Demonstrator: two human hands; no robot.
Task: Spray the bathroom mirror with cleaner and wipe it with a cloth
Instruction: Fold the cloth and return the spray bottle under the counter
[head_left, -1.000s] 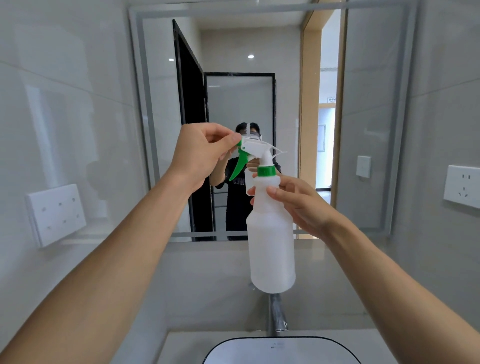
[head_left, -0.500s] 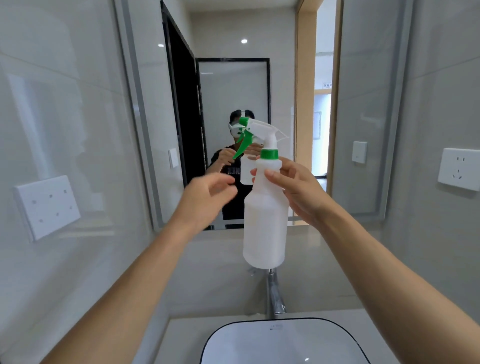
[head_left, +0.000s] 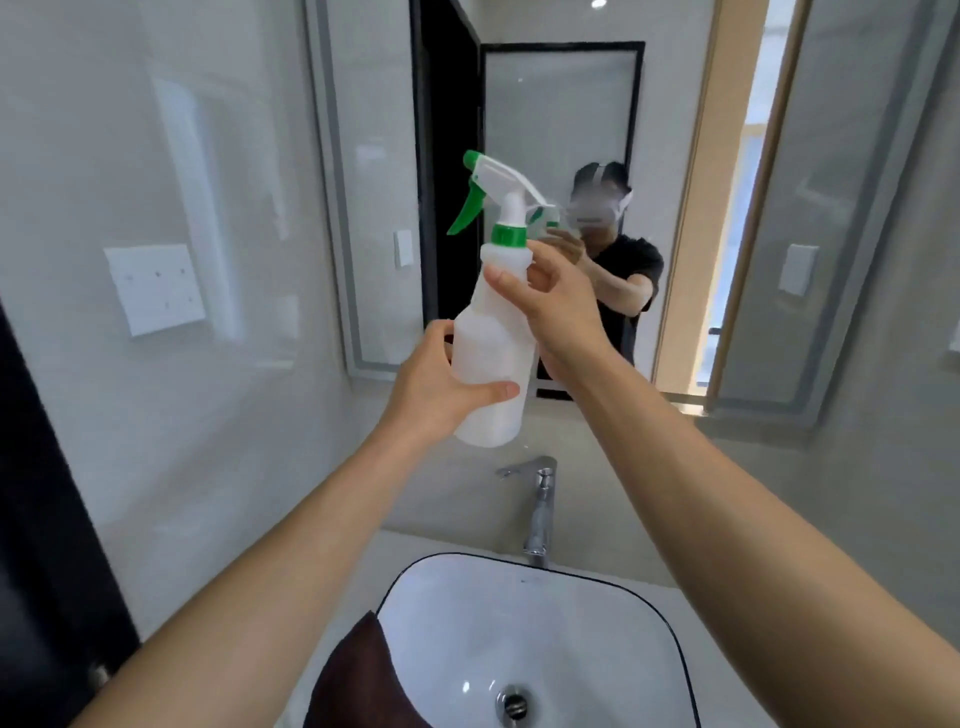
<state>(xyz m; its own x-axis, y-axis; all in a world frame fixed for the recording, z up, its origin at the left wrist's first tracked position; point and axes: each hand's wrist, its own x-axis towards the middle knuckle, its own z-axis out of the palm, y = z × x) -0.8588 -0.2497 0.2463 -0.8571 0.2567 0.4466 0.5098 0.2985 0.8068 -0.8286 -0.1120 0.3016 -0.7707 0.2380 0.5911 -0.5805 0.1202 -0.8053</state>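
Note:
A white spray bottle with a green trigger and collar is tilted in front of the wall mirror. My left hand grips the bottle's lower body, thumb across its front. My right hand holds the bottle's shoulder just below the green collar. A dark brown cloth lies draped over the left rim of the sink.
A white sink with a black rim sits below, with a chrome tap behind it. A white switch plate is on the left tiled wall. A dark door edge stands at the far left.
My left hand left the nozzle, dropped down and took hold of the bottle's lower body. The bottle tilted. My view dipped, showing the sink and cloth.

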